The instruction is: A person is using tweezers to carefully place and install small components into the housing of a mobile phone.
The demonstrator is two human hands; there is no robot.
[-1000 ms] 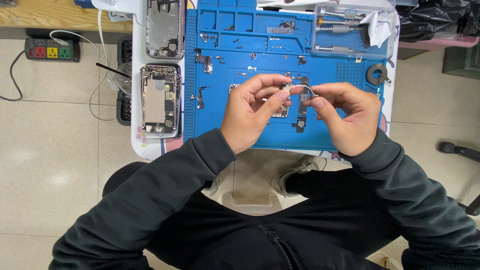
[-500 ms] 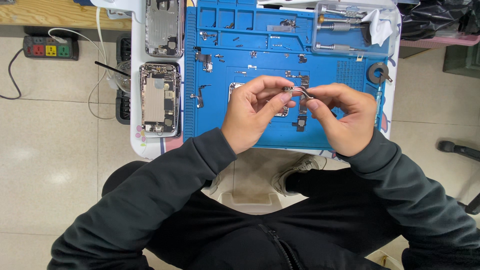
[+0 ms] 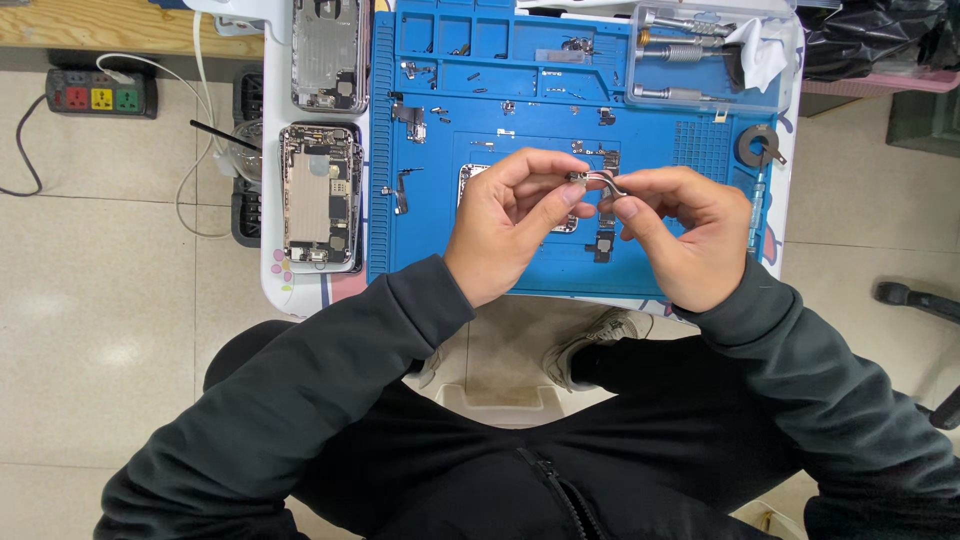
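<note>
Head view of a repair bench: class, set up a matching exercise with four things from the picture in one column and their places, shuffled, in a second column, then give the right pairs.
Things:
1. opened phone
2. power strip
3. clear plastic box
4. small metal part

Places:
A. on the floor, far left
B. pinched between the left hand and right hand
C. top right corner of the blue mat
D. just left of the blue mat

Pairs: 1-D, 2-A, 3-C, 4-B

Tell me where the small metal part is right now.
In the head view, the small metal part is pinched between the fingertips of the left hand and right hand, above the middle of the blue mat.
</note>
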